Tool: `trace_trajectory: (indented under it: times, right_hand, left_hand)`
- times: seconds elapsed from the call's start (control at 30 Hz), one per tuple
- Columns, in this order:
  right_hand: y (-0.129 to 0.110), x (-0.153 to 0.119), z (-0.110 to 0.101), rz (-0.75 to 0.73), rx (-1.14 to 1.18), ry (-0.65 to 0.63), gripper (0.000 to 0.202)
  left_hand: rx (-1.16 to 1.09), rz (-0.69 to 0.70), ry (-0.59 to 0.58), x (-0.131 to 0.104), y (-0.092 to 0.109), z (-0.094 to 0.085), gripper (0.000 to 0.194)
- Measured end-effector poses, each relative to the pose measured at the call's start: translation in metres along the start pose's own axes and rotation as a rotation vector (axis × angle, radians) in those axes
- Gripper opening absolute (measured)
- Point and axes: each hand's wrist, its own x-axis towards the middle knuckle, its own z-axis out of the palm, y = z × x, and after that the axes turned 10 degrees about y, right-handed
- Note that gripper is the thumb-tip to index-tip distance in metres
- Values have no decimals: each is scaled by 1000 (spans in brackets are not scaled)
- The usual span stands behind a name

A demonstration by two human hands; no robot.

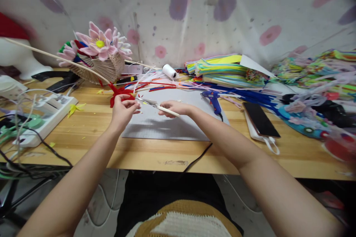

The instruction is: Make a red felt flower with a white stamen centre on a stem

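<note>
My left hand (125, 107) is closed, fingertips pinched, at a red fuzzy pipe-cleaner flower (120, 92) that shows just behind its fingers. A long pale stick (69, 60) runs from the red flower up to the left. In my right hand (174, 107) is a pair of scissors (167, 110) with white handles. Their metal blades point left, close to the left fingertips; whether anything lies between the blades I cannot make out. Both hands are above a grey board (167, 129) scattered with small scraps.
A blue glue gun (213, 100) stands on the board's right side. Further right lies a phone (261, 119). Behind are pipe-cleaner bundles (222, 68) and a white thread spool (169, 71). Left are a power strip (46, 122) with cables and a pink flower arrangement (97, 42).
</note>
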Motion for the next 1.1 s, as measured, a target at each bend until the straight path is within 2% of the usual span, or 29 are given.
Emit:
trace_trajectory:
  times: [0.3,0.6,0.93,1.0,1.1]
  right_hand:
    - [-14,29,13,-50,-126,-87,46]
    - [-25,49,29,-75,-172,-92,45]
    - [-34,63,49,-81,-103,-115,38]
    - [-34,67,55,-44,-74,-126,37]
    - [-34,74,65,45,-40,-185,41]
  left_hand:
    - [28,-48,82,15,2,-33,43]
    - [3,-55,154,27,5,-60,42]
    - [32,-68,234,35,4,-81,45]
    - [35,-62,277,38,2,-84,44]
    - [10,-5,430,44,-2,-88,40]
